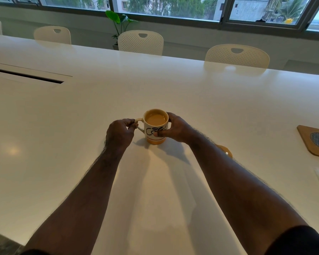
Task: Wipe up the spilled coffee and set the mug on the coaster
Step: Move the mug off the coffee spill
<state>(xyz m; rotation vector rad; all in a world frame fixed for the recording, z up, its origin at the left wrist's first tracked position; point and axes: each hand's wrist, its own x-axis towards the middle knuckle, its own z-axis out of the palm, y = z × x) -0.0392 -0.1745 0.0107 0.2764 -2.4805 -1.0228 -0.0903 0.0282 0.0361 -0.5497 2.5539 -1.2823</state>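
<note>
the mug (156, 128) stood upright on the white worktop (210, 100), nearly full of milky coffee, with the left hand (121, 134) pinching its handle and the right hand (174, 128) wrapped around its body. the coaster (316, 141) lay well apart to the right. judged risk: any tilt or jolt during that long carry would slop coffee over the rim.

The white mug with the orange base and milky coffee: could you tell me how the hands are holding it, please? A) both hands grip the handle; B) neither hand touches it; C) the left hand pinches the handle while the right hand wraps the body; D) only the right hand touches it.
C: the left hand pinches the handle of the white mug with the orange base, and the right hand wraps its side.
</note>
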